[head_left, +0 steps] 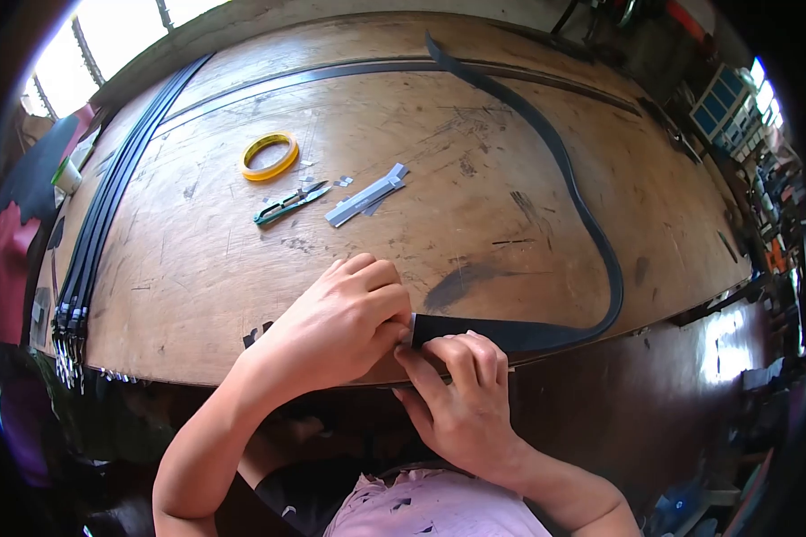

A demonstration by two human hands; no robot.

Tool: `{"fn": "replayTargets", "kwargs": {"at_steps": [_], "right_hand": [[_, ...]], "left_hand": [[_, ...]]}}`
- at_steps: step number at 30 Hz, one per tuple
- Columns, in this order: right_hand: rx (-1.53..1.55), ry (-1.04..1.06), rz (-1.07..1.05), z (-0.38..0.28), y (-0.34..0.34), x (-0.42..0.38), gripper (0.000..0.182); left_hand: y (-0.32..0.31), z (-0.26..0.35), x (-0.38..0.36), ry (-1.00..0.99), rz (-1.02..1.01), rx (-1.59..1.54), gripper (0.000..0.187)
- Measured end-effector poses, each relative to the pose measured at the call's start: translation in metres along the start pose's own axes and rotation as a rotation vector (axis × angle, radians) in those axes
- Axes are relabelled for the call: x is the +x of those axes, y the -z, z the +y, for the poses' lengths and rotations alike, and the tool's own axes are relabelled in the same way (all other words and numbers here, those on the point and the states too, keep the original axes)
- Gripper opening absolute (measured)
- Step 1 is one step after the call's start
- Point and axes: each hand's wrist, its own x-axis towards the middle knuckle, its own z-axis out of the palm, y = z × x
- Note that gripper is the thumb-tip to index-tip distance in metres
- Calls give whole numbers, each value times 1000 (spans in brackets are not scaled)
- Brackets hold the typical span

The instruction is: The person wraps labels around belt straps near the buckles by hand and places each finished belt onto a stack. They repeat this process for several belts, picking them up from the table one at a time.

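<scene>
A long black strap [591,210] curves over the wooden table, its near end lying at the front edge between my hands. My left hand [354,313] is closed at that end, fingers curled down beside a small pale piece [412,328] on the strap; what its fingertips pinch is hidden. My right hand [461,385] has its fingers bent over the strap's near edge and its thumb below, gripping it. Farther back lie a yellow tape roll [270,157], green-handled thread snips [291,204] and grey-white strips [367,195] with small cut bits around them.
Several black straps with metal ends [121,188] lie along the left side of the table [197,304]. Another dark strap [304,75] runs across the back. A white-green cup [66,176] stands at the far left. The table's front edge is close to both hands.
</scene>
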Motion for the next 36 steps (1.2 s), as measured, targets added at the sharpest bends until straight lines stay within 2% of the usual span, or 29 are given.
{"fn": "replayTargets", "kwargs": {"at_steps": [2,11,18,21,23,27,30,32,33,34,36], "right_hand": [[7,-9,-3,0,-1,-1,44],[17,-32,11,2,-6,0,39],[13,-39,20,4,-7,0,37],[22,-41,29,3,-7,1,35],[23,-36,34,3,-7,0,35],[26,-26,33,3,-6,-1,37],[27,-5,47,2,-7,-1,40],[34,-19,42,1,-6,-1,41],[30,-5,57,0,-4,-1,41],[55,-11,40,1,-2,0,42],[79,-17,40,3,-2,1,42]], "left_hand": [[-2,2,0,52,27,-10,9],[-13,3,-2,63,114,16,13],[-20,4,-6,131,106,-14,14],[-20,10,-3,161,172,27,20],[-20,15,-1,336,212,-99,22],[-29,13,0,359,273,-85,22],[-42,6,-1,352,386,-4,19],[-45,5,0,405,492,-59,17],[-40,5,-5,386,517,-210,17],[-35,9,-13,372,527,-197,17],[-26,19,-32,110,489,153,24]]}}
